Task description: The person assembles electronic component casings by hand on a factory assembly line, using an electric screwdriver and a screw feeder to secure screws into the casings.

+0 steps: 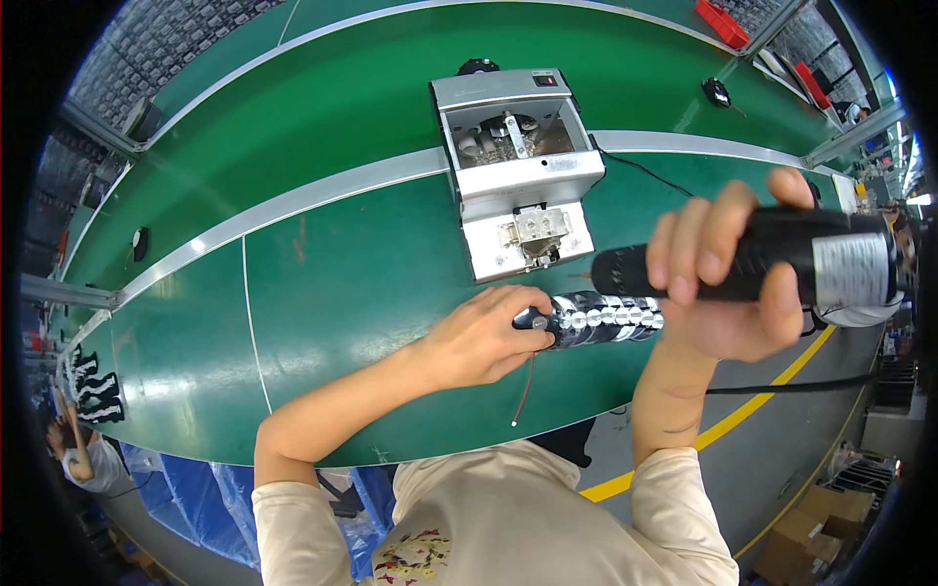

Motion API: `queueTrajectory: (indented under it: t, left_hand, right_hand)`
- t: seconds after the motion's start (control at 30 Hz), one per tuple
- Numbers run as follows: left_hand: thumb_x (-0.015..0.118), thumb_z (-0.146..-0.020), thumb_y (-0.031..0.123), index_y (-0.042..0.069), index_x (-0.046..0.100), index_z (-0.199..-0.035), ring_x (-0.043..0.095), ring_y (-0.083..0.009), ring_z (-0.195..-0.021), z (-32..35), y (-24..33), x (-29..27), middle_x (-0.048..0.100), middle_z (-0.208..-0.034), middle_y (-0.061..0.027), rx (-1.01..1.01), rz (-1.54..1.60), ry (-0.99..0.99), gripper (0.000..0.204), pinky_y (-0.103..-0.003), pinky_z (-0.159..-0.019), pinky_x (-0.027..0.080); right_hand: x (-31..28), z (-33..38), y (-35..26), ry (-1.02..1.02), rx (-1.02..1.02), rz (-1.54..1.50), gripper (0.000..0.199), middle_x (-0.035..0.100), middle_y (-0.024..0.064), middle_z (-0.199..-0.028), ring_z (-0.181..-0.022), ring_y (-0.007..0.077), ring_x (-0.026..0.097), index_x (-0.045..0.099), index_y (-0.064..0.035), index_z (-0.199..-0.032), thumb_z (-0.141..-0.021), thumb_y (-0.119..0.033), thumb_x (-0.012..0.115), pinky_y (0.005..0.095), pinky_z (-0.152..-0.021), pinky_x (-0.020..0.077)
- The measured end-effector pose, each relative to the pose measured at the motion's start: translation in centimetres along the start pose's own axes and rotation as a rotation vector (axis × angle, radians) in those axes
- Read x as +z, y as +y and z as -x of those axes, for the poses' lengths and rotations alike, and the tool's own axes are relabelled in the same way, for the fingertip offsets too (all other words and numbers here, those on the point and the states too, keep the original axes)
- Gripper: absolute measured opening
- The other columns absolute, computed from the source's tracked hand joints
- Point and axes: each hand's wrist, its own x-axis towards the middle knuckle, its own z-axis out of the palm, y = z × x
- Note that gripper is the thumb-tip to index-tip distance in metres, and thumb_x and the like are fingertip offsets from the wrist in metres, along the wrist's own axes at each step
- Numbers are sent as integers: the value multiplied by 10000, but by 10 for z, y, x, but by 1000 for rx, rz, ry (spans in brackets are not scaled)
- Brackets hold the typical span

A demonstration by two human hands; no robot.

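My right hand [728, 269] is wrapped round a black electric screwdriver [625, 272], raised over the right of the bench with its thin bit pointing left. My left hand [493, 332] closes its fingers on a small black rounded part [533, 319] that shows a silver spot. From near that part a thin dark red wire [525, 391] trails toward me, ending in a small pale plug. Just right of my left fingers lies a row of black parts with shiny white discs [611, 318]; its right end is near my right wrist. Beyond stands a silver screw feeder [532, 176] with loose screws in its open bin.
A black cable [645, 171] runs from the feeder to the right. Past a metal rail [332, 200] lies another green surface with a small black object [716, 92]. Black-and-white parts [96, 389] lie at far left, near another person [93, 464]. Cardboard boxes [816, 532] stand lower right.
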Motion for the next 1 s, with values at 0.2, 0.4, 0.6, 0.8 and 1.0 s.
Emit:
queueTrajectory:
  t: [0.2, 0.4, 0.6, 0.8, 1.0]
  left_hand:
    - [703, -704, 70, 105, 648, -903, 550, -317, -1028, 17, 7, -2, 517, -1088, -93, -68, -80, 66, 209, -405, -813, 491]
    - [666, -739, 80, 98, 648, -931, 528, -309, -1058, 26, 6, -5, 514, -1087, -96, -59, -50, 82, 193, -412, -872, 465]
    - [701, -745, 111, 114, 668, -865, 551, -319, -1059, 29, 4, 2, 526, -1068, -82, -46, -63, 175, 125, -419, -851, 494]
    - [696, -742, 116, 132, 685, -920, 546, -319, -1059, 33, 3, 3, 526, -1044, -84, -46, -57, 184, 179, -426, -879, 480]
    - [689, -726, 113, 122, 687, -921, 550, -313, -1038, 37, -1, 2, 527, -1022, -86, -36, -46, 178, 194, -430, -905, 471]
  right_hand:
    - [13, -15, 31, 145, 88, 238, 395, 471, 72, -657, -455, 152, 467, 406, -22, -1180, -867, -248, 486, 312, -452, 428]
    - [16, -27, 46, 159, 194, 391, 350, 485, 81, -624, -417, 148, 451, 426, -7, -1106, -841, -213, 527, 304, -415, 431]
    - [21, -24, 51, 227, 316, 380, 328, 478, 87, -608, -404, 153, 435, 428, -31, -1021, -794, -212, 582, 308, -399, 417]
    - [32, 2, 30, 205, 220, 205, 486, 485, 90, -652, -466, 177, 482, 379, -33, -1122, -783, -218, 673, 311, -438, 438]
    - [45, 26, 28, 137, 264, 205, 415, 481, 79, -637, -425, 159, 466, 401, -33, -1063, -780, -232, 631, 300, -417, 419]
